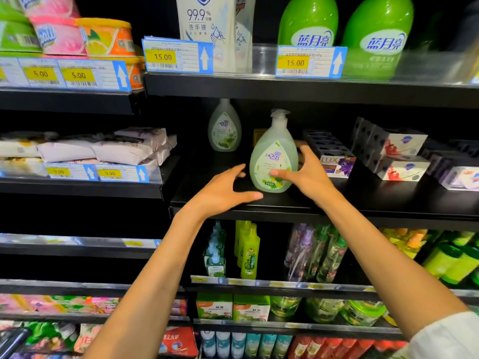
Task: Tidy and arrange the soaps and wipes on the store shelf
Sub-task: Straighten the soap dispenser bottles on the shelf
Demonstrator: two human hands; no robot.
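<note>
The right hand curls round the pale green pump bottle of hand soap, thumb across the lower front label and fingers wrapped behind its right side, so the grip reads as closed on the bottle. The left hand hangs just beside the bottle's left flank with fingers spread and relaxed, apart from it and holding nothing. The bottle stands upright, long axis vertical and pump nozzle on top, near the front edge of the black middle shelf, so the right hand is plainly the nearer and the carrying one; the left looks set to close in from the other side, probably to steady or square the bottle. A second matching pump bottle stands well back toward the rear of the same shelf, left of the held one. To the right along the shelf lie boxed Lux soap bars and stacked white soap boxes. On the neighbouring shelf to the left sit packs of wipes behind yellow price tags. Above, large green bottles line the upper shelf in a dim store aisle.
</note>
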